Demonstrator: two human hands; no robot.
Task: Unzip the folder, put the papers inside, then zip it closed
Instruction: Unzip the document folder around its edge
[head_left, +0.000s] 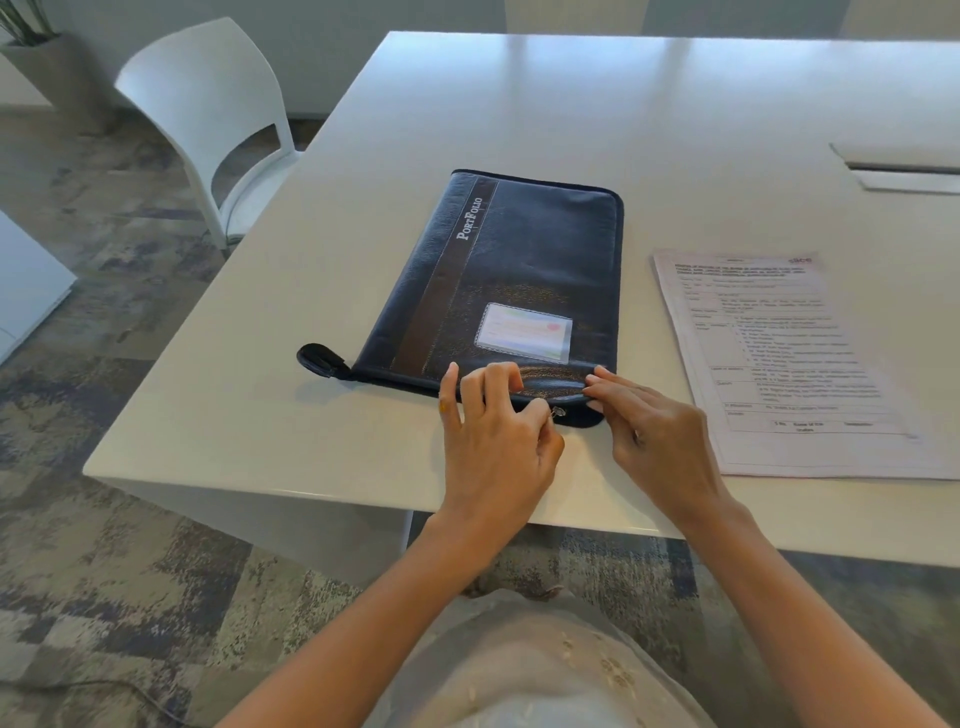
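Observation:
A dark blue leather folder marked "PortFolio" lies flat on the white table, with a clear card pocket on its cover and a strap tab sticking out at its near left corner. A metal zipper pull sits on the near edge, close to the right corner. My left hand pinches at that pull with thumb and forefinger. My right hand grips the folder's near right corner. The printed papers lie flat on the table to the right of the folder, apart from it.
A white plastic chair stands at the table's left side. A cable hatch is set in the table at the far right. A planter stands at the top left. The table's near edge runs just under my wrists.

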